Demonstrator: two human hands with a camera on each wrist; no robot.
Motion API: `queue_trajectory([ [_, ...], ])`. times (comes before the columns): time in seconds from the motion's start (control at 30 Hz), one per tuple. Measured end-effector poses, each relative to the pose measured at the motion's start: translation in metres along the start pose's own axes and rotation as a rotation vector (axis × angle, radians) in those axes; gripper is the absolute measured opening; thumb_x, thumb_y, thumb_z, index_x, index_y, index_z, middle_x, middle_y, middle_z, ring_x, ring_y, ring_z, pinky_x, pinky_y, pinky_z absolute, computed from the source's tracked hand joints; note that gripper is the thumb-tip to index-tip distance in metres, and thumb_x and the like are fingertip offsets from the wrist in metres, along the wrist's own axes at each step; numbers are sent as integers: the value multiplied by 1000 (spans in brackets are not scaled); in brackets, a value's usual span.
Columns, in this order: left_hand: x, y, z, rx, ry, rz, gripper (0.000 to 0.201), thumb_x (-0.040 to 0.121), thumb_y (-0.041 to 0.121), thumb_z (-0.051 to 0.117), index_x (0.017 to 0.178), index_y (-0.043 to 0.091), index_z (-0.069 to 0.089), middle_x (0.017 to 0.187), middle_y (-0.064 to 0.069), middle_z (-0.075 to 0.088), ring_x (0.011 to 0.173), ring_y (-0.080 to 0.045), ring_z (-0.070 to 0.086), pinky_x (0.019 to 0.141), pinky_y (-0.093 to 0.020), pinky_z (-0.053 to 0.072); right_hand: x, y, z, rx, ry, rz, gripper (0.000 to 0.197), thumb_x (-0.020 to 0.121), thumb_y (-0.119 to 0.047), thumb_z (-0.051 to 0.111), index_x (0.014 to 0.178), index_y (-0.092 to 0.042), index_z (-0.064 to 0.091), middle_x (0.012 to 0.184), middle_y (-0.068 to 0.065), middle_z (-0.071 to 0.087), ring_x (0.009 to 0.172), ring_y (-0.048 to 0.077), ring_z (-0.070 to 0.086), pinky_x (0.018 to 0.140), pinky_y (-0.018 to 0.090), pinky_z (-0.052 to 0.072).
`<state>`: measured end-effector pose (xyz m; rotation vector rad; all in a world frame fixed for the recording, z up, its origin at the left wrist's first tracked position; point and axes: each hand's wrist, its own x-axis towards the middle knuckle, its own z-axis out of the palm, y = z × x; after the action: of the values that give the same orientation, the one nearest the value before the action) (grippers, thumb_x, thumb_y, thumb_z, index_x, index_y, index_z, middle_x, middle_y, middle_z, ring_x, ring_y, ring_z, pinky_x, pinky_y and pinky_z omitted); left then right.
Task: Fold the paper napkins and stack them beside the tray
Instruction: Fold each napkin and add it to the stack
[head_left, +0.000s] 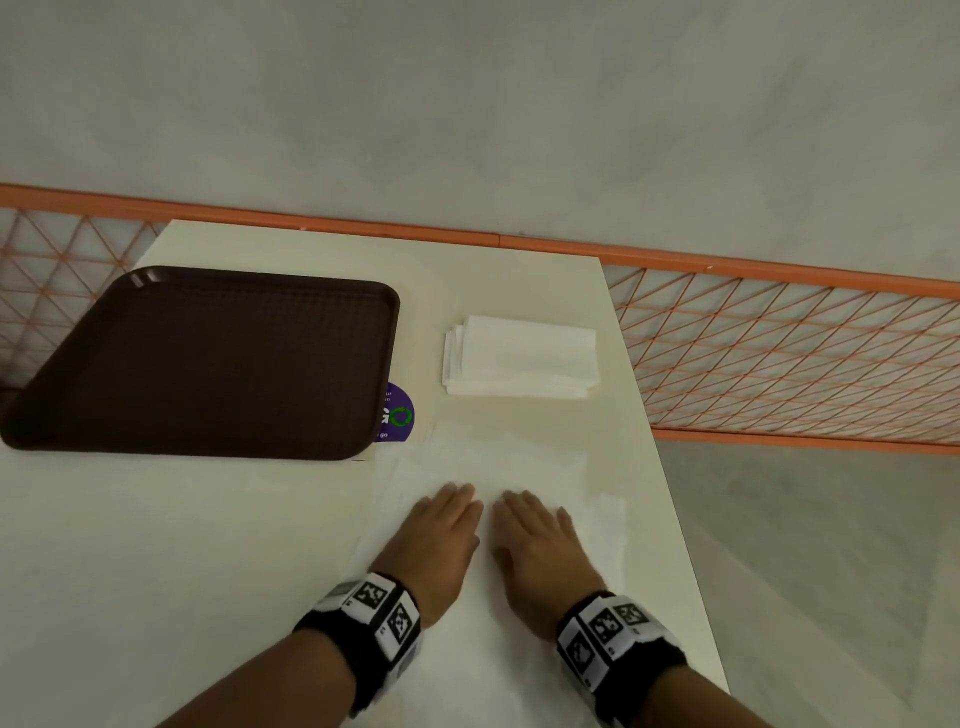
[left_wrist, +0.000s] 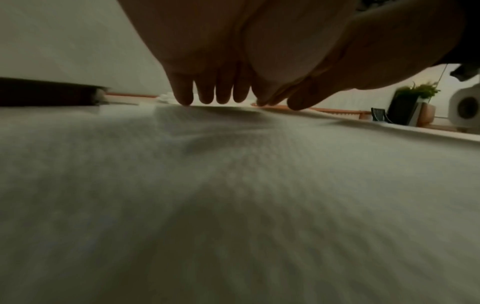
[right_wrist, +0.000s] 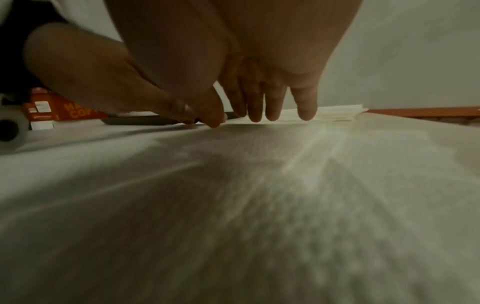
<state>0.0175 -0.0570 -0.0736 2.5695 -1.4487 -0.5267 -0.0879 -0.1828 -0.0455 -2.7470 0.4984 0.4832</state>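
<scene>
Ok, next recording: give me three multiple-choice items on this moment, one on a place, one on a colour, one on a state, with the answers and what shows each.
1. Where does the stack of folded napkins lie?
A. on the tray
B. on the table, right of the tray
C. under the hands

2. What colour is the tray?
A. dark brown
B. orange
C. white

3. How do the left hand and the right hand lie?
A. both clenched in fists
B. one lifts a napkin off the table
C. both flat, fingers straight, on the spread napkin

Answers:
1 B: the head view shows the stack on the table beside the tray's right edge, apart from it.
2 A: its whole surface is dark brown.
3 C: head and wrist views show straight fingers resting on the open sheet.
</scene>
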Motion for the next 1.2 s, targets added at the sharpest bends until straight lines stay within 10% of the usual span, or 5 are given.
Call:
queue_trajectory([
  [0.23,-6,-21,12,40,-77,-255,102,53,80,-34,134,18,-32,139,1,-44,133,-17,-36,98,-43,-33,-13,39,13,-108,-148,232,86,85,-78,7,148,-29,-23,150,-7,-37,143,21,-29,107,62,-20],
  [0.4,-5,-19,16,45,-132,-278,83,89,70,10,134,7,42,146,-12,36,132,-26,35,105,-53,11,-1,41,-16,-120,7,126,61,94,-58,36,145,-26,29,155,-3,23,144,21,18,117,51,8],
  [0.73,-5,-16,11,78,-63,-290,100,67,78,-25,144,16,-12,152,-6,-25,142,-23,-22,101,-53,-26,20,12,-57,-172,-59,47,26,89,-40,56,110,-24,55,115,-2,58,109,21,49,96,40,36],
  [1.03,8,4,-28,152,-94,-37,59,94,48,47,146,26,29,161,-2,-10,146,-29,-16,112,-60,-7,-9,-10,-70,28,-60,-303,19,93,-18,55,106,-25,67,108,-4,65,99,16,59,86,32,48],
  [1.2,9,-1,-64,-216,-165,43,31,92,39,55,116,22,63,123,2,60,117,-19,53,101,-33,39,-15,31,-90,797,90,14,14,80,-10,75,77,-24,73,81,-8,71,73,2,63,74,20,51],
])
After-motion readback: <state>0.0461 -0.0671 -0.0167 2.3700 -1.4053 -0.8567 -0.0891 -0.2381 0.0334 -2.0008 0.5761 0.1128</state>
